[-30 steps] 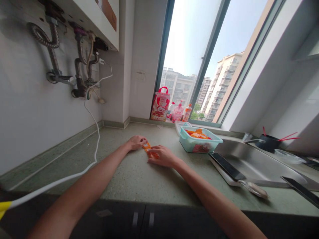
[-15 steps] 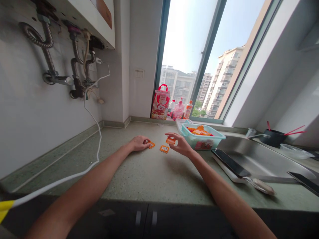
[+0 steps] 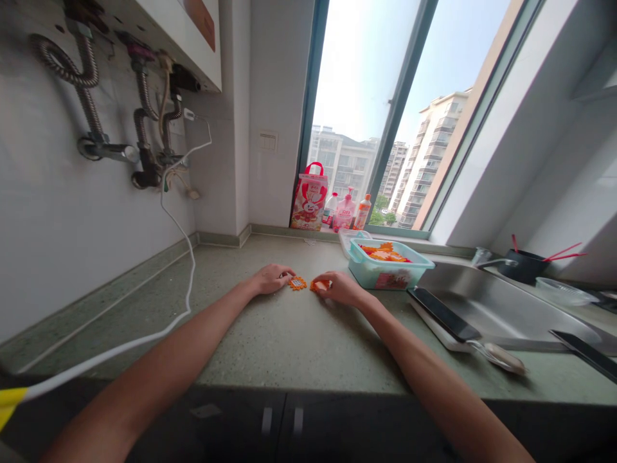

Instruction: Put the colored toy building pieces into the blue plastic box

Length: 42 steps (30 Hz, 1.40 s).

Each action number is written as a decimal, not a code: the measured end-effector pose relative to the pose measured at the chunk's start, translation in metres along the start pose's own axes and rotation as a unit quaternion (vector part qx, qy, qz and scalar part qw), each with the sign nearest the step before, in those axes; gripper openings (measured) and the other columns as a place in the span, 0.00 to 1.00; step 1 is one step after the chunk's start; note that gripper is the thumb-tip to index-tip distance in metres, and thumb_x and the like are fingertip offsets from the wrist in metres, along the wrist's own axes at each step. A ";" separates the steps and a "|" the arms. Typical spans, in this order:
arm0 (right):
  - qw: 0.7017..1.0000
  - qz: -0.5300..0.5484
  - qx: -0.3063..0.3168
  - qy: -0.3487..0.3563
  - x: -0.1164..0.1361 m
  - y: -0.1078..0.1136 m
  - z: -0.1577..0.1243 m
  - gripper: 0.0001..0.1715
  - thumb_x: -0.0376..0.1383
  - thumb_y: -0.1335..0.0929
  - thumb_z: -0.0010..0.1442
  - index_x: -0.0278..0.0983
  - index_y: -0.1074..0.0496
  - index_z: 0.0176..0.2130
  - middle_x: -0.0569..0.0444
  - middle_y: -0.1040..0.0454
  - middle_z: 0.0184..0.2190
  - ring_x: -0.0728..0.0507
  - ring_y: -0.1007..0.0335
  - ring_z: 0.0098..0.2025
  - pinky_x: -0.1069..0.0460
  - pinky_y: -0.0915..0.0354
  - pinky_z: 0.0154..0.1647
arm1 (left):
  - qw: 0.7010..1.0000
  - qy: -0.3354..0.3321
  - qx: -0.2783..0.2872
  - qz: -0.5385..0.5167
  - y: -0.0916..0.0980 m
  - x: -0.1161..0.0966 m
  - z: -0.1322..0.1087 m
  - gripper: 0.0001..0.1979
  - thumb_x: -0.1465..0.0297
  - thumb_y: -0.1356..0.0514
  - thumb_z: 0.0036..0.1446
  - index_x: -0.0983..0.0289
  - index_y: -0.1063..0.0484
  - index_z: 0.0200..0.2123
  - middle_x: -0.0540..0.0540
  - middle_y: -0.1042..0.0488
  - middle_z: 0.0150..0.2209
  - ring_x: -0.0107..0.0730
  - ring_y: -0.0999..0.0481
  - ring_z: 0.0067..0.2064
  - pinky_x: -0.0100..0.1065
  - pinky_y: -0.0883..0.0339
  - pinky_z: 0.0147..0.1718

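On the grey-green countertop (image 3: 270, 341) lies an orange scalloped piece (image 3: 297, 283) with a pale label. The fingertips of my left hand (image 3: 274, 278) are at its left edge, the hand partly closed. Just to the right, my right hand (image 3: 340, 287) pinches another orange piece (image 3: 315, 285) down at counter level; its fingers cover much of that piece. A light teal tub (image 3: 385, 275) filled with more orange pieces (image 3: 385, 252) stands behind and to the right of my right hand.
Right of the tub are a black phone-like slab (image 3: 446, 315) and a steel sink (image 3: 501, 308). A red bag (image 3: 310, 202) and bottles (image 3: 344, 211) line the windowsill. A white cable (image 3: 191, 276) runs along the left.
My right hand has moved down and left with its orange piece. The labelled piece that lay in the middle now lies by my left fingertips.
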State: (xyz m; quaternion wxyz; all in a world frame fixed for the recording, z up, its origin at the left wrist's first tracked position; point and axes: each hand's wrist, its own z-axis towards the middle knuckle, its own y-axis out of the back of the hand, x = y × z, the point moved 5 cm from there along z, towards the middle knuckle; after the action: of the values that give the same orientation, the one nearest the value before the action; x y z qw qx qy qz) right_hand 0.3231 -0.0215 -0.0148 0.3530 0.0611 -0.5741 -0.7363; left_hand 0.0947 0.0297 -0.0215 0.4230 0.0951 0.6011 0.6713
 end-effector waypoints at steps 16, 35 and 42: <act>0.999 0.033 0.004 0.033 0.018 -0.013 0.003 0.20 0.42 0.25 0.62 0.44 0.20 0.54 0.50 0.19 0.46 0.42 0.23 0.43 0.48 0.29 0.51 | 0.982 0.031 -0.059 -0.177 -0.006 0.008 0.009 0.27 0.70 0.42 0.55 0.66 0.28 0.59 0.57 0.16 0.41 0.37 0.20 0.40 0.35 0.29 0.43; 0.806 -0.229 -0.457 -0.299 -0.137 0.194 -0.121 0.31 0.53 0.35 0.68 0.36 0.22 0.58 0.39 0.23 0.55 0.32 0.30 0.57 0.38 0.36 0.61 | 0.989 0.048 -0.078 -0.112 -0.004 0.015 0.009 0.24 0.66 0.43 0.56 0.63 0.25 0.56 0.55 0.16 0.40 0.38 0.19 0.41 0.36 0.30 0.45; 0.784 -0.175 -0.351 -0.481 -0.161 0.182 -0.129 0.33 0.50 0.42 0.71 0.38 0.22 0.60 0.35 0.20 0.50 0.29 0.25 0.54 0.36 0.32 0.55 | 0.989 0.051 -0.076 -0.115 -0.003 0.015 0.010 0.24 0.64 0.42 0.56 0.62 0.24 0.55 0.55 0.16 0.41 0.39 0.19 0.42 0.36 0.29 0.46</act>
State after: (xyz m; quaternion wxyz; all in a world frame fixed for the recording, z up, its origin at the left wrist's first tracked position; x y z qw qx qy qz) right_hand 0.5883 -0.0467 0.0530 -0.1070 -0.3292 -0.3510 -0.8700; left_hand 0.0928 0.0469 -0.0279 0.4726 -0.0413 0.5763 0.6655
